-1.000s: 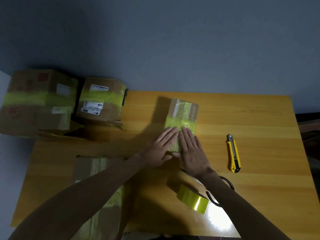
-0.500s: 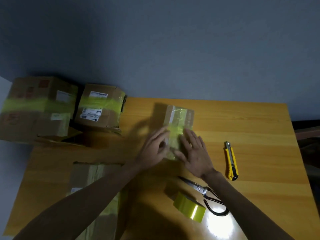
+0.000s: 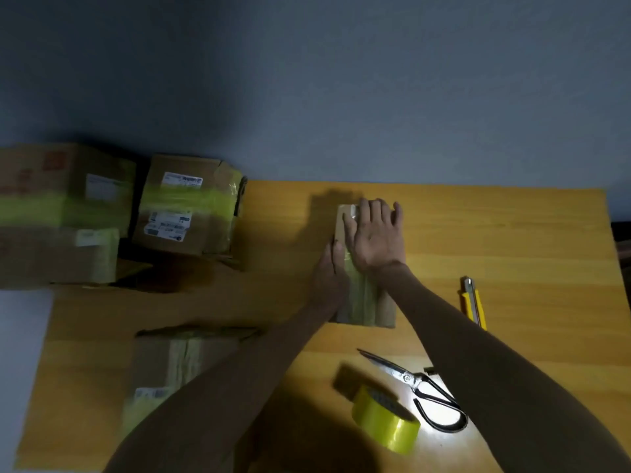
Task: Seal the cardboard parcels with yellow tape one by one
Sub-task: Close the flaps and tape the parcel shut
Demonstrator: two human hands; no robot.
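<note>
A small cardboard parcel (image 3: 367, 307) with a strip of yellow tape along its top lies in the middle of the wooden table (image 3: 512, 240). My right hand (image 3: 375, 233) lies flat on the parcel's far end, fingers straight, pressing the tape. My left hand (image 3: 329, 278) rests against the parcel's left side, fingers straight along its edge. The yellow tape roll (image 3: 386, 421) lies on the table near me, apart from both hands.
Scissors (image 3: 423, 390) lie right of the roll, and a yellow utility knife (image 3: 473, 302) lies further right. Two taped boxes, a large box (image 3: 58, 213) and a medium box (image 3: 187, 206), stand at the far left. A flat taped parcel (image 3: 164, 367) lies at the near left.
My right hand slid from the parcel's near end to its far end. My left hand shifted from the top to the left side. The camera tilted, so the table sits lower in view.
</note>
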